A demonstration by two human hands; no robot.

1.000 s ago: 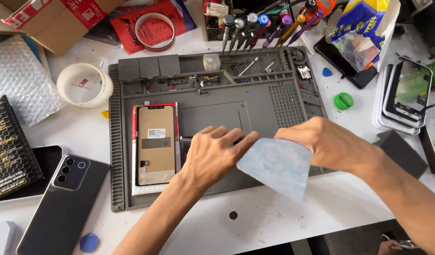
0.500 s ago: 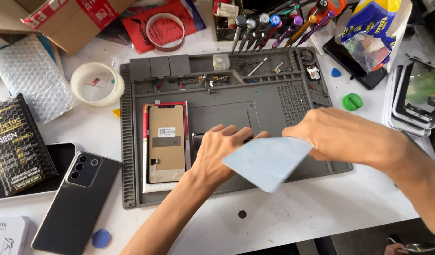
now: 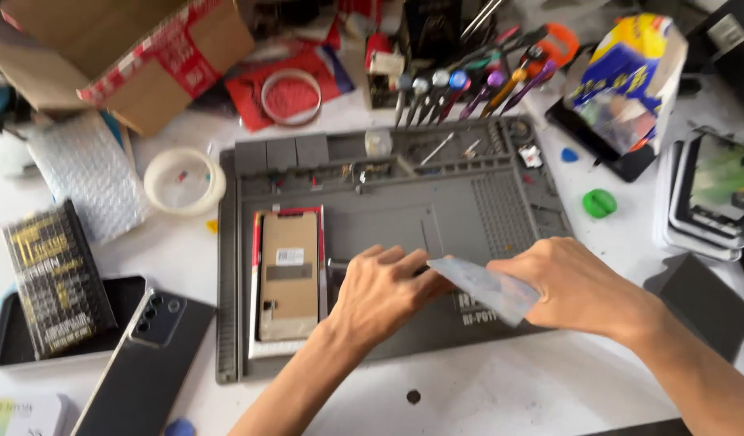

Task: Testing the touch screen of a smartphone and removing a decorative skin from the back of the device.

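- Over the front edge of the grey work mat [image 3: 437, 202], I have both hands on a thin translucent sheet [image 3: 485, 287], pale blue-grey and roughly rectangular, held just above the mat's surface.
- My right hand [image 3: 578, 291] grips the sheet at its right end, thumb and fingers pinched over the edge; the sheet tilts down toward me on that side.
- My left hand [image 3: 384, 287] lies knuckles up with its fingertips at the sheet's left corner. I cannot tell whether they pinch it or only press on it, since the fingers hide the contact.
- I judge the sheet very light and flexible, more film than plate; it looks smooth and likely slippery, and it should crease or pick up smudges if squeezed in the middle.
- Best hold, as I read it: by the edges or corners, lightly, one hand at each end so it does not sag or fold.
- Just left of my left hand an opened phone in a red frame [image 3: 287, 278] lies on the mat, its tan inside facing up.
- A dark phone [image 3: 146, 363] lies off the mat to the left, and a row of screwdrivers [image 3: 461, 89] stands behind the mat.
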